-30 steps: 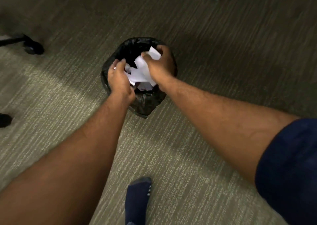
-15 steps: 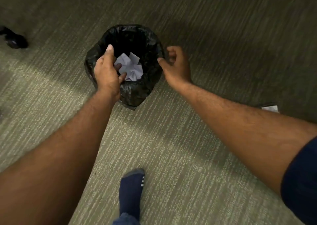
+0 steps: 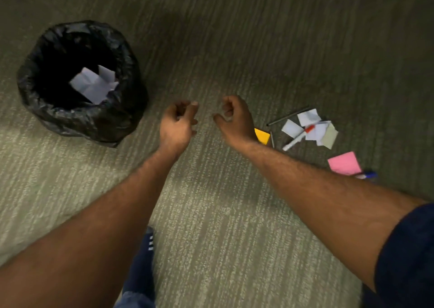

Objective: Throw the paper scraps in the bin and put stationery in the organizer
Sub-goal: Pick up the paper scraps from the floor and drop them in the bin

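A small bin lined with a black bag (image 3: 77, 122) stands on the carpet at the left, with white paper scraps (image 3: 94, 84) lying inside it. My left hand (image 3: 177, 124) and my right hand (image 3: 234, 120) hover over the carpet right of the bin, fingers loosely curled, holding nothing. Further right, more white scraps (image 3: 310, 124) lie with a red-capped white marker (image 3: 298, 137), a dark pencil (image 3: 287, 116), an orange sticky note (image 3: 262, 136), a pink sticky note (image 3: 344, 163) and a blue pen (image 3: 367, 175). No organizer is in view.
Grey-green carpet (image 3: 234, 214) covers the whole floor. My foot in a dark blue sock (image 3: 143, 260) stands at the bottom centre, below my left forearm.
Both hands let the paper scraps fall into the bin and drew away to the right. The view swung right, bringing the stationery and scraps on the floor into sight.
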The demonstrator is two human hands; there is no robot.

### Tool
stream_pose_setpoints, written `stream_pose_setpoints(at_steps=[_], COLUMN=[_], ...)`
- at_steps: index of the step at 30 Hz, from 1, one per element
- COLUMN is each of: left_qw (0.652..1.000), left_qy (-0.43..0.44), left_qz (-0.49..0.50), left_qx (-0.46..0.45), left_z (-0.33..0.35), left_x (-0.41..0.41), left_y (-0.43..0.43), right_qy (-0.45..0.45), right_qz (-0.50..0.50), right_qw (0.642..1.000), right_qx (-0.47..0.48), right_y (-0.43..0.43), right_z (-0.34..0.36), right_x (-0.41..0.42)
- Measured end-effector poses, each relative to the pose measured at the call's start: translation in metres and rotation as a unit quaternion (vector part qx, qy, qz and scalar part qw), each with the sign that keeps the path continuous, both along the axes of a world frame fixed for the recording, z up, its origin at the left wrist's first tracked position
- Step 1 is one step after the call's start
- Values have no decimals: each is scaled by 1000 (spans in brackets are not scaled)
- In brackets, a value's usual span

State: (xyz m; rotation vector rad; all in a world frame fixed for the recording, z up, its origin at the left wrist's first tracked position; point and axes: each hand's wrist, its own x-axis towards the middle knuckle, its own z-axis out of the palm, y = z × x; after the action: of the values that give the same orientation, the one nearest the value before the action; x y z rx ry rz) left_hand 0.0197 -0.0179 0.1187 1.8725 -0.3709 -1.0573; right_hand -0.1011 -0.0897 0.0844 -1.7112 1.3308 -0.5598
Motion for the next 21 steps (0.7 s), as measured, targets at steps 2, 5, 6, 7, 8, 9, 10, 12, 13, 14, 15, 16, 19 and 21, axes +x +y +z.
stream_pose_setpoints(at_steps=[2,5,6,7,8,9,10,12,13,14,15,16,19,21], left_qw=[997,987,984,980,976,968,956,920,903,888,878,870,859,855], left_qy=[-53,-110,-121,-130,-136,-151,-171,-210,-224,-232,-239,-240,-253,-240], left_qz=[-45,-100,-116,-133,-152,-179,-213,-291,-324,-350,-365,-376,-384,-407], left_qx=[44,61,64,68,76,91,111,155,173,190,199,211,226,213], left_z=[-9,-21,-25,-30,-36,-40,-45,-55,-58,-60,-62,-64,-72,-84], left_x=[-22,-54,-62,-73,-81,-89,-94,-104,-111,-117,-122,-122,-121,-161], left_y=[-3,-4,-4,-4,-4,-4,-4,-5,-6,-9,-11,-12,-12,-31], right_qy=[11,40,53,70,92,111,136,181,196,209,218,228,239,249], right_qz=[-3,-4,3,10,24,39,53,55,47,36,30,31,41,20], right_qw=[1000,999,998,997,995,993,989,982,979,977,975,973,970,967], right_qx=[14,22,25,30,29,22,18,11,11,16,26,24,28,43], right_y=[-1,-1,1,0,0,0,0,-3,-5,-7,-7,-8,-7,-20], right_z=[-7,-18,-20,-22,-23,-25,-26,-30,-33,-35,-38,-39,-36,-48], right_x=[-30,-79,-94,-112,-128,-144,-158,-185,-198,-209,-217,-218,-221,-265])
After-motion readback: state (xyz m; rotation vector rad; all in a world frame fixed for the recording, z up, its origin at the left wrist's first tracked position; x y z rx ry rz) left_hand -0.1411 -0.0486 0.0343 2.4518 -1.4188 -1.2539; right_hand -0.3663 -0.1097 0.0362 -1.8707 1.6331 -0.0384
